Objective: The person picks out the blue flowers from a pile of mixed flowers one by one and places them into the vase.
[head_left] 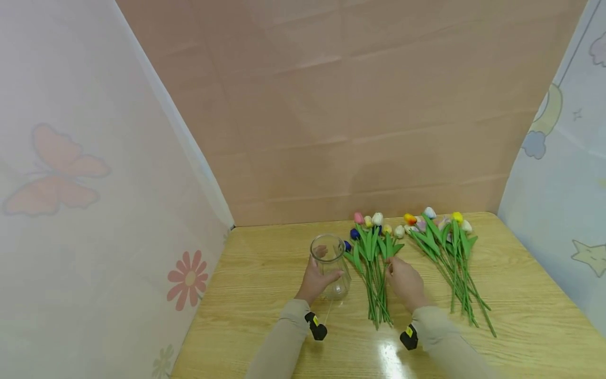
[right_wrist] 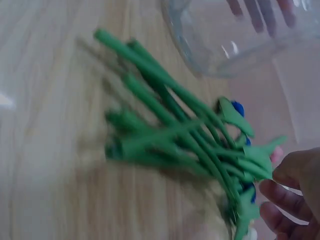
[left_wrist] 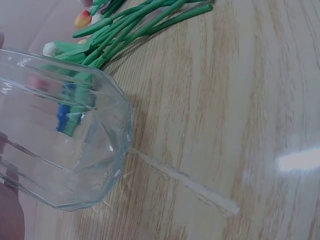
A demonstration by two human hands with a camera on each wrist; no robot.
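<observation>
Left hand (head_left: 316, 280) wraps glass vase (head_left: 331, 267); right hand (head_left: 404, 283) fingers curled on artificial tulip bunch (head_left: 374, 263). Left wrist view alone shows clear strip (left_wrist: 185, 181) on wooden table (head_left: 521, 295). Pink backdrop (head_left: 350, 105).

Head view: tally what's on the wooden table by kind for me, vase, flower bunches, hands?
Clear glass vase: 1, held by the left hand
Bunches of artificial tulips with green stems: 2, the near bunch at the right hand and the far bunch lying apart
Hands: 2
Total: 5
</observation>
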